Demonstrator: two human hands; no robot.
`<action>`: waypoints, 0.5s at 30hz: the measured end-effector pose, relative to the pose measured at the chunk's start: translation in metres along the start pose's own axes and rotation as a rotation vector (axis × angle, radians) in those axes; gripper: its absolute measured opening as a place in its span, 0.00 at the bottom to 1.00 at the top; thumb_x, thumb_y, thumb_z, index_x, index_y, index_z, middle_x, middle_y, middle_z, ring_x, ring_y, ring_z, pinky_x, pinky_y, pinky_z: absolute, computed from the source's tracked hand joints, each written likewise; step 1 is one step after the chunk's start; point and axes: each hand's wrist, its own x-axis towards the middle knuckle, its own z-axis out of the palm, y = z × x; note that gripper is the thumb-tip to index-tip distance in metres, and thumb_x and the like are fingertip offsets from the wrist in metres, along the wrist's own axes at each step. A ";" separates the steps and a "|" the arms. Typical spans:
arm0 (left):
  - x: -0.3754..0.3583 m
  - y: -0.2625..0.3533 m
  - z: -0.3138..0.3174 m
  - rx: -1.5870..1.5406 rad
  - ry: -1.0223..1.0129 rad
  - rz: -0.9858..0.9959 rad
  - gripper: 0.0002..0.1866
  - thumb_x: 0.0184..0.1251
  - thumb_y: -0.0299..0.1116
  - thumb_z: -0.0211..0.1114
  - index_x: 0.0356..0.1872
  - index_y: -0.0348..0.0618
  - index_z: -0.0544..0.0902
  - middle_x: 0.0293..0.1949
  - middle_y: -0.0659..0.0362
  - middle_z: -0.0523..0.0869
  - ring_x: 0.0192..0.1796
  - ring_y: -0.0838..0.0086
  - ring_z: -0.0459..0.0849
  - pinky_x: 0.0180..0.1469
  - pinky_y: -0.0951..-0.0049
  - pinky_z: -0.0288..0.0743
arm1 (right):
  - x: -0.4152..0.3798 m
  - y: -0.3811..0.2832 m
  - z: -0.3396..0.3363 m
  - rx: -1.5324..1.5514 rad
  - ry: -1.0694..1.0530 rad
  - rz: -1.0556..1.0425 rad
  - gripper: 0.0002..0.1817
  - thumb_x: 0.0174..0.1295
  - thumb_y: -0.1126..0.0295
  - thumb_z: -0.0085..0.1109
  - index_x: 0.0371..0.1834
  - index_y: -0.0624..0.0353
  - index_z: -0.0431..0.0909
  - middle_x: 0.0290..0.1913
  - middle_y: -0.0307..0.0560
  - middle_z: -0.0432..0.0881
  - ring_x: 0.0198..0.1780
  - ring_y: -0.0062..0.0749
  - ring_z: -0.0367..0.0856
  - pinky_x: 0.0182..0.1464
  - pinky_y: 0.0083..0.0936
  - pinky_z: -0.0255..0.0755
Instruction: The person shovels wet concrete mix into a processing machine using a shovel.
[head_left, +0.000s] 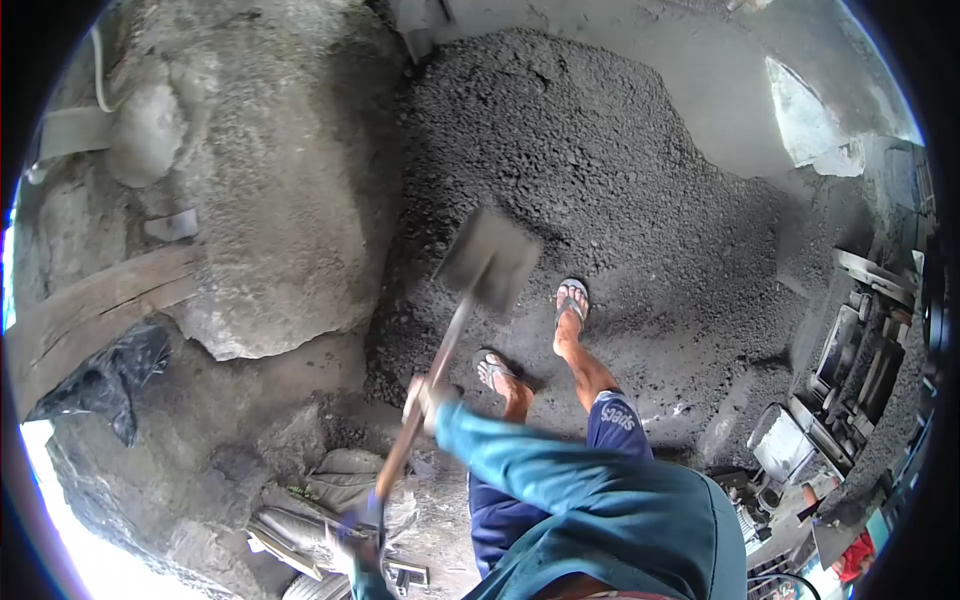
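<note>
Both hands (425, 395) clamped on shovel (470, 300) over dark gravel (600, 180) (dusty concrete floor (700, 70))

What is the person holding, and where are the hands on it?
A shovel. One hand grips the middle of its wooden handle, the other hand grips the handle's end.

Building yard — gravel heap (600, 170), sand pile (280, 170)

Only writing I can spot is some white lettering on the blue shorts (612, 420), too blurry to make out. Nothing else readable anywhere.
</note>
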 end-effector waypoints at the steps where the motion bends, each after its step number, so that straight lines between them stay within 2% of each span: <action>1: 0.018 -0.002 0.047 -0.031 -0.057 0.004 0.19 0.64 0.47 0.64 0.35 0.38 0.81 0.30 0.54 0.83 0.26 0.65 0.81 0.30 0.61 0.81 | 0.038 -0.081 -0.016 0.242 -0.362 -0.094 0.12 0.68 0.60 0.53 0.28 0.49 0.70 0.18 0.39 0.70 0.18 0.36 0.72 0.20 0.41 0.70; 2: 0.044 -0.028 0.098 -0.074 -0.031 -0.023 0.17 0.66 0.46 0.63 0.32 0.40 0.80 0.27 0.56 0.82 0.24 0.68 0.79 0.28 0.64 0.77 | 0.121 -0.169 -0.035 0.357 -0.692 0.071 0.13 0.70 0.59 0.49 0.26 0.47 0.68 0.19 0.38 0.70 0.19 0.33 0.72 0.22 0.41 0.70; 3: 0.071 -0.056 0.147 -0.117 -0.005 -0.048 0.16 0.68 0.44 0.63 0.28 0.42 0.79 0.23 0.58 0.80 0.21 0.70 0.77 0.25 0.68 0.74 | 0.116 -0.262 -0.034 0.154 -0.509 -0.010 0.10 0.68 0.64 0.55 0.28 0.47 0.67 0.19 0.34 0.68 0.17 0.30 0.69 0.24 0.36 0.71; 4: 0.096 -0.080 0.198 -0.161 0.023 -0.073 0.16 0.69 0.42 0.63 0.25 0.44 0.78 0.20 0.60 0.79 0.18 0.73 0.76 0.22 0.71 0.70 | 0.101 -0.311 -0.035 0.013 -0.220 -0.288 0.06 0.66 0.67 0.56 0.31 0.48 0.70 0.23 0.35 0.70 0.21 0.32 0.72 0.28 0.40 0.72; 5: 0.094 -0.084 0.217 -0.224 0.140 -0.087 0.20 0.70 0.44 0.63 0.19 0.49 0.72 0.14 0.65 0.70 0.14 0.77 0.66 0.18 0.74 0.58 | 0.111 -0.318 -0.038 0.025 -0.161 -0.369 0.05 0.64 0.68 0.58 0.35 0.48 0.71 0.26 0.37 0.71 0.23 0.33 0.73 0.30 0.45 0.73; 7: 0.088 -0.114 0.197 -0.153 0.158 -0.033 0.21 0.70 0.46 0.63 0.18 0.49 0.72 0.14 0.65 0.70 0.15 0.77 0.67 0.18 0.73 0.59 | 0.102 -0.298 -0.062 0.033 -0.162 -0.407 0.06 0.63 0.66 0.59 0.33 0.49 0.71 0.25 0.38 0.71 0.23 0.36 0.71 0.30 0.44 0.73; 9: 0.087 -0.148 0.162 -0.189 0.179 -0.129 0.22 0.70 0.48 0.64 0.18 0.49 0.71 0.14 0.65 0.71 0.14 0.77 0.67 0.18 0.74 0.58 | 0.087 -0.266 -0.083 0.032 -0.130 -0.502 0.08 0.60 0.63 0.61 0.32 0.49 0.72 0.22 0.39 0.71 0.21 0.36 0.72 0.26 0.42 0.72; 10: 0.093 -0.175 0.134 -0.236 0.178 -0.257 0.20 0.69 0.48 0.64 0.20 0.50 0.72 0.14 0.66 0.70 0.14 0.76 0.67 0.18 0.75 0.58 | 0.090 -0.251 -0.097 0.049 -0.098 -0.490 0.08 0.61 0.62 0.61 0.32 0.48 0.72 0.23 0.39 0.72 0.21 0.37 0.73 0.25 0.40 0.71; 11: 0.085 -0.179 0.115 -0.253 0.182 -0.288 0.17 0.68 0.51 0.64 0.27 0.50 0.78 0.17 0.65 0.72 0.17 0.75 0.68 0.20 0.73 0.60 | 0.082 -0.234 -0.112 0.051 -0.113 -0.493 0.09 0.62 0.60 0.60 0.32 0.48 0.72 0.23 0.38 0.72 0.21 0.37 0.73 0.25 0.40 0.71; 12: 0.060 -0.156 0.111 -0.162 0.302 -0.345 0.17 0.67 0.55 0.62 0.36 0.53 0.81 0.21 0.65 0.73 0.19 0.74 0.69 0.21 0.71 0.61 | 0.082 -0.218 -0.134 0.054 -0.218 -0.460 0.09 0.64 0.58 0.58 0.32 0.48 0.72 0.23 0.39 0.72 0.21 0.38 0.72 0.26 0.42 0.71; 13: 0.059 -0.167 0.083 -0.109 0.248 -0.397 0.19 0.66 0.58 0.62 0.43 0.55 0.82 0.24 0.65 0.72 0.21 0.74 0.69 0.21 0.69 0.62 | 0.059 -0.203 -0.145 0.071 -0.267 -0.451 0.10 0.65 0.57 0.56 0.32 0.49 0.72 0.23 0.40 0.72 0.21 0.39 0.72 0.26 0.43 0.70; 14: 0.055 -0.170 0.062 -0.097 0.237 -0.381 0.19 0.65 0.58 0.63 0.31 0.53 0.80 0.20 0.66 0.67 0.19 0.74 0.66 0.21 0.70 0.60 | -0.018 -0.193 -0.137 0.221 -0.204 -0.401 0.09 0.64 0.60 0.60 0.31 0.48 0.73 0.20 0.39 0.69 0.18 0.37 0.71 0.22 0.38 0.69; 15: 0.066 -0.184 0.036 -0.095 0.165 -0.397 0.23 0.64 0.57 0.63 0.20 0.54 0.71 0.16 0.67 0.63 0.16 0.74 0.64 0.19 0.70 0.57 | -0.014 -0.177 -0.157 0.177 -0.227 -0.495 0.08 0.62 0.62 0.61 0.33 0.51 0.73 0.21 0.40 0.70 0.20 0.38 0.73 0.23 0.38 0.69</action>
